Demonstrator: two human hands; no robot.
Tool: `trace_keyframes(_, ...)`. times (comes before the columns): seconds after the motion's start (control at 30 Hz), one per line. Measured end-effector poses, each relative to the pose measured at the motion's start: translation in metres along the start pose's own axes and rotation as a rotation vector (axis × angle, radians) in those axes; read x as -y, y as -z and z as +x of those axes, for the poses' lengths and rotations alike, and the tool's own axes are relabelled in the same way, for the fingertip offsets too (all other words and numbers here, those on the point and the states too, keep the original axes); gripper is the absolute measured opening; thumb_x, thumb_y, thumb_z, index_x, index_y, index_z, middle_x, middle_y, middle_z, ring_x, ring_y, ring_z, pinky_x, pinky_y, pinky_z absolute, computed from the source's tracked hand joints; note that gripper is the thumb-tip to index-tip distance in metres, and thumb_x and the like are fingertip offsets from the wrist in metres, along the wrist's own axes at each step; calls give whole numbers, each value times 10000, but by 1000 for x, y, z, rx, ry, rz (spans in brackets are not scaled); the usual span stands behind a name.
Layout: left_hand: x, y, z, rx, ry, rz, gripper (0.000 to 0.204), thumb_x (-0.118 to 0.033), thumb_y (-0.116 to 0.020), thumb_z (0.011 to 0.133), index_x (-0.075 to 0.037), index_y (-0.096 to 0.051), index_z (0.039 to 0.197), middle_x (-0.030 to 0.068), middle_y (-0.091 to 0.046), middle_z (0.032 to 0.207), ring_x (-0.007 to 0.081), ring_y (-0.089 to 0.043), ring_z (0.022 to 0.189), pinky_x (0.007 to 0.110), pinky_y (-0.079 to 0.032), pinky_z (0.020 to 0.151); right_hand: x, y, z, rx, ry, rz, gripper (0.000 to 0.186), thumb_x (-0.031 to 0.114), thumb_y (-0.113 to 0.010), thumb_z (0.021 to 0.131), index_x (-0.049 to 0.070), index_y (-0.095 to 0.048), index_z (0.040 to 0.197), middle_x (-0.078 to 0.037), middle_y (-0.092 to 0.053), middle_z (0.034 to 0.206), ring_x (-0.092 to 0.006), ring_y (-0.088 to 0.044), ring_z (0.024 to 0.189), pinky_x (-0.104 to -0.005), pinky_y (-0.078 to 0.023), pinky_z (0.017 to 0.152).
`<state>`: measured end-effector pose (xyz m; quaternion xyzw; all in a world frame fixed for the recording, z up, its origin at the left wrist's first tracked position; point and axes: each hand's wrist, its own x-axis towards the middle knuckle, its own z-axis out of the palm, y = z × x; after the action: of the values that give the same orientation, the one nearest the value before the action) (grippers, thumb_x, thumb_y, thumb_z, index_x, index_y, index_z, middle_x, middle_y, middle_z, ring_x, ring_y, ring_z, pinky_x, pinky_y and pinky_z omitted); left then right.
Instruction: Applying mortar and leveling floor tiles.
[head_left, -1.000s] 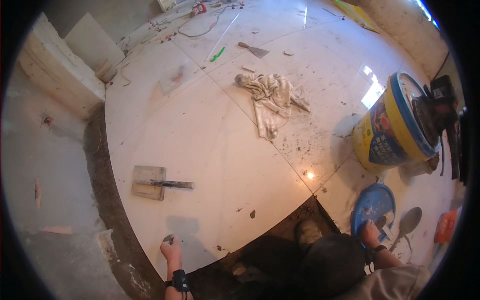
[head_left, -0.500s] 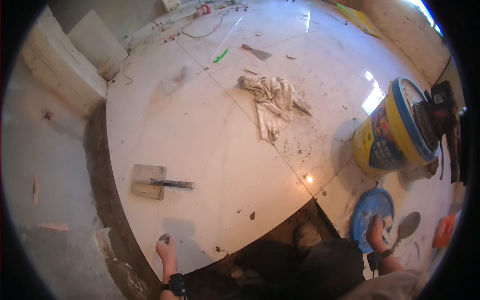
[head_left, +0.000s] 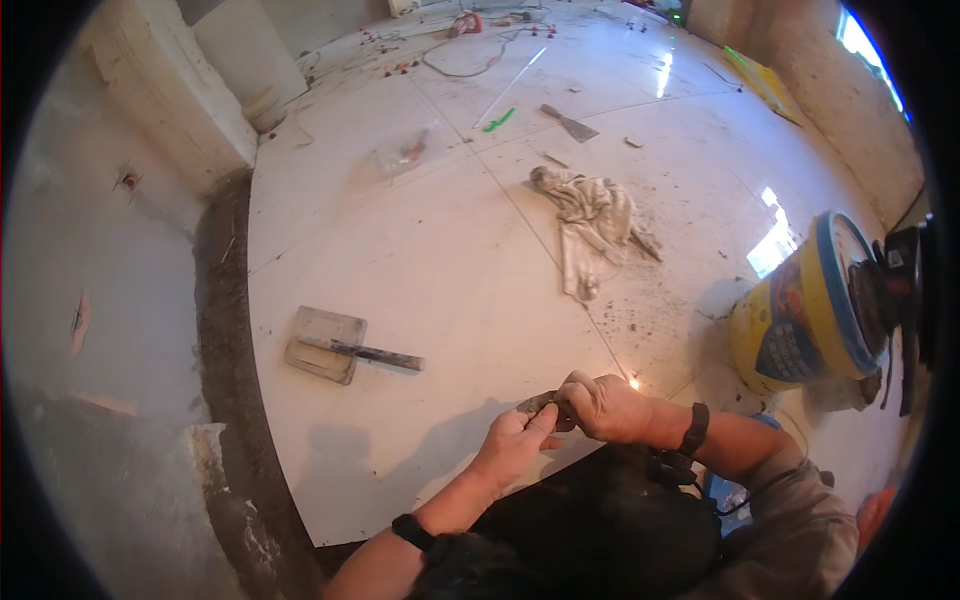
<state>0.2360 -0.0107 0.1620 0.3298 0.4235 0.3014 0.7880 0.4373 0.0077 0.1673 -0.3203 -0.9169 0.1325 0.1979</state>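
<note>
**A small dark piece [head_left: 540, 402] pinched above the white floor tiles [head_left: 440, 250]**

The small dark piece is in front of the person, between the two hands, near the front edge of the tiles. It is too small and too covered to tell just what it is. The left hand [head_left: 508, 445] has its thumb and fingertips closed on one end. The right hand [head_left: 608, 408] has its fingers curled in and grips the other end. The hands are close together, and each wrist has a dark band on it.

To the left, a flat trowel [head_left: 325, 345] lies on the tiles with its long handle pointing right. Past the hands is a crumpled, dirty cloth [head_left: 595, 220], with crumbs of dirt beside it. On the right stands a yellow bucket [head_left: 785, 325] with a blue rim, and a black tool [head_left: 908, 270] is by its top. A blue lid [head_left: 733, 497] is partly hidden by the right arm.

Farther off lie a scraper [head_left: 572, 124], a little green thing [head_left: 498, 120] and a see-through bag [head_left: 405, 157]. A yellow sheet or bag [head_left: 765, 85] lies by the far right wall.
</note>
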Motion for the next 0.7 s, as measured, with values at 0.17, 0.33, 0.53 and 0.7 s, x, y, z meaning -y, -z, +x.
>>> trace_keyframes(0.17, 6, 36, 6, -200, 59, 219, 276, -199, -549, 984, 41, -668, 1049, 66, -697, 901, 147, -654, 794, 257, -522, 689, 1, -29, 28, 130, 38, 43, 182, 117, -586, 805, -2, -517, 925, -119, -545, 848, -282, -593, 573, -363, -466, 475)
trace_keyframes(0.33, 12, 123, 8, -534, -176, 712, 353, -292, -597, 935, 30, -709, 844, 139, -690, 717, 210, -659, 668, 333, -511, 666, -31, -61, 66, 45, -168, 204, 130, 160, -617, 865, 56, -553, 908, -137, -592, 790, -364, -596, 628, -435, -486, 545)
trace_keyframes(0.53, 27, 313, -24, -1420, -375, 826, 257, -234, -602, 907, 11, -675, 935, 181, -686, 810, 340, -663, 778, 388, -504, 715, -102, -114, 145, 13, -393, 55, 125, 132, -671, 835, 40, -588, 844, -136, -605, 806, -358, -608, 738, -437, -489, 652)
trace_keyframes(0.7, 38, 400, -33, -1556, -177, 928, 246, -177, -591, 912, -4, -611, 1086, 181, -637, 979, 368, -601, 922, 433, -471, 823, -130, -171, 236, 7, -373, 59, 166, 179, -640, 867, 31, -602, 933, -151, -613, 954, -353, -587, 933, -438, -466, 812)
